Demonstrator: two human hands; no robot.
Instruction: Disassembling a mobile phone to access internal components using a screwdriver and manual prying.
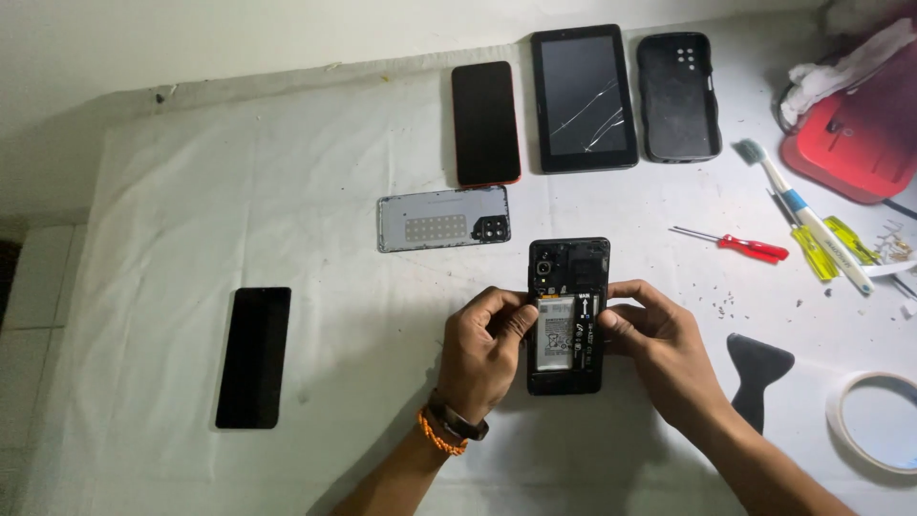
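Item: opened phone (pixel 568 315), back off, battery (pixel 555 332) exposed, near centre of desk (pixel 315 210).
Your left hand (pixel 487 349) and right hand (pixel 654 339) pinch its 2 sides, fingers curled, wrists low. Risk: thumbs pressing the battery could bend or puncture it; loose screws (pixel 893 247) far right may scatter.

Left hand (pixel 487 354) and right hand (pixel 659 344) gripped opened phone (pixel 567 315) at sides; detached back cover (pixel 442 219) lay just beyond, cracked tablet (pixel 584 97) farther off.
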